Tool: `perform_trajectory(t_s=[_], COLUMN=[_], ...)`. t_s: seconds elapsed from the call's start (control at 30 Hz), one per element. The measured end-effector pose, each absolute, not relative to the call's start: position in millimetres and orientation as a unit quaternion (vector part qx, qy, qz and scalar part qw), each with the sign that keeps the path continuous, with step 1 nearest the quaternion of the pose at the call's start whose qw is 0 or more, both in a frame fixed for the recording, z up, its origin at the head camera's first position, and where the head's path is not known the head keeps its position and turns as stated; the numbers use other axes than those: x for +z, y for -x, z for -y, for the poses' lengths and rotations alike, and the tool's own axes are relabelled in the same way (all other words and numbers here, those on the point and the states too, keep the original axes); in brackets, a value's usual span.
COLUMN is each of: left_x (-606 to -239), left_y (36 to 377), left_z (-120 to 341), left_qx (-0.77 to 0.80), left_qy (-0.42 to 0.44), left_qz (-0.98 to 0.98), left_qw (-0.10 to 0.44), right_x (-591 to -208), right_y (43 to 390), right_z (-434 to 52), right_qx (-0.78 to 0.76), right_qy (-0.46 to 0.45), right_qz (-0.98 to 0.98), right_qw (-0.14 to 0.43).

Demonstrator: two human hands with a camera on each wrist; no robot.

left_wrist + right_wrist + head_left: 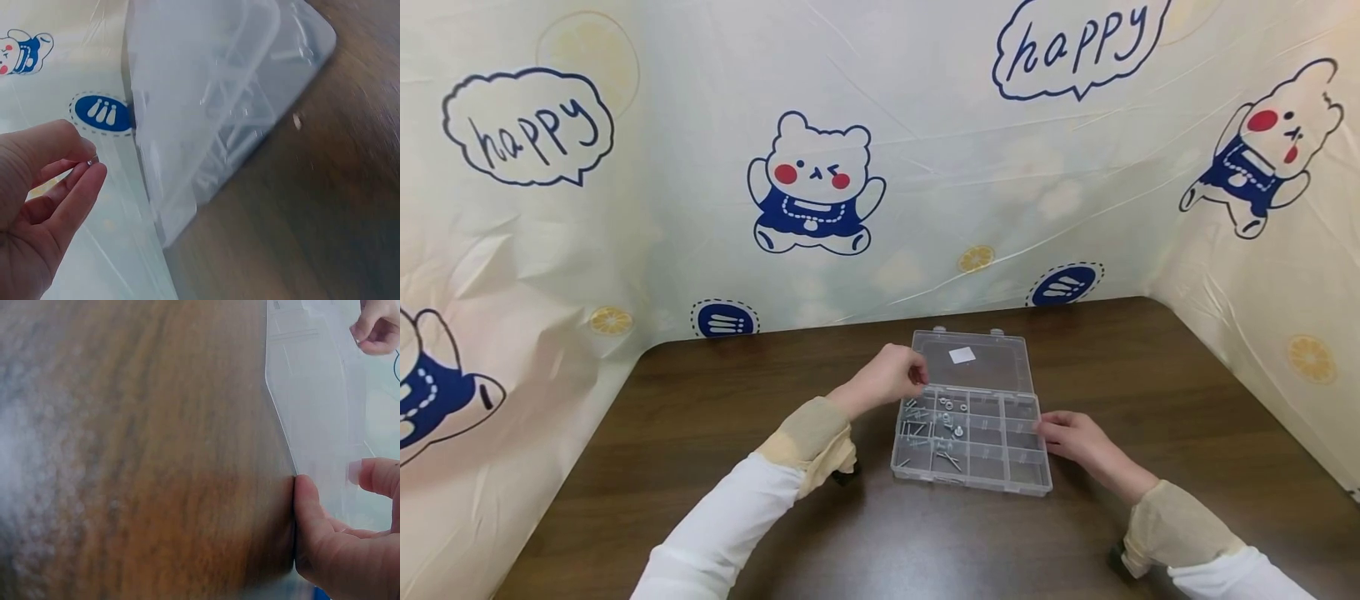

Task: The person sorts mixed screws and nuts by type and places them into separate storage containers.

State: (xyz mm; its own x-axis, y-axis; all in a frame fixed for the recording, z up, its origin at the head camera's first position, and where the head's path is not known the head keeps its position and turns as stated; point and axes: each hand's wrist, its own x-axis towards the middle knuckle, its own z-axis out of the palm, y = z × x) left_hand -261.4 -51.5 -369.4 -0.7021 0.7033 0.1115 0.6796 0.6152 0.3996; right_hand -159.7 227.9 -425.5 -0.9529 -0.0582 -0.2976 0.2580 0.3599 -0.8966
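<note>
A clear plastic compartment box (972,481) lies on the table with its lid (996,371) folded back. Above the box's far left corner, my left hand (891,372) pinches a small metal piece (92,160) between thumb and fingertips; its exact kind is too small to tell. Several screws (913,429) lie in the left column of compartments. In the column beside it are washers (949,406), a bolt (958,432) and long screws (951,460). My right hand (1075,442) holds the box's right edge, thumb and fingers at the wall.
The box stands on a dark brown wooden table (760,367). A white label (962,355) is on the lid. Printed fabric (925,183) with bears and lemon slices hangs behind the table and at both sides.
</note>
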Motion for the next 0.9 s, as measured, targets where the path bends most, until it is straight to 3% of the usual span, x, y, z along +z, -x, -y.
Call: perform_trajectory(t_s=[0.9], left_x=[-385.0], left_y=[257.5], left_z=[20.6], left_qx=[0.219], left_qy=[-0.372], left_qz=[-0.899], left_qw=[0.07], right_x=[-421.4], right_y=[159.1], right_z=[-229.4], right_qx=[-0.569], right_qy=[-0.047], right_qz=[-0.805], right_qw=[0.161])
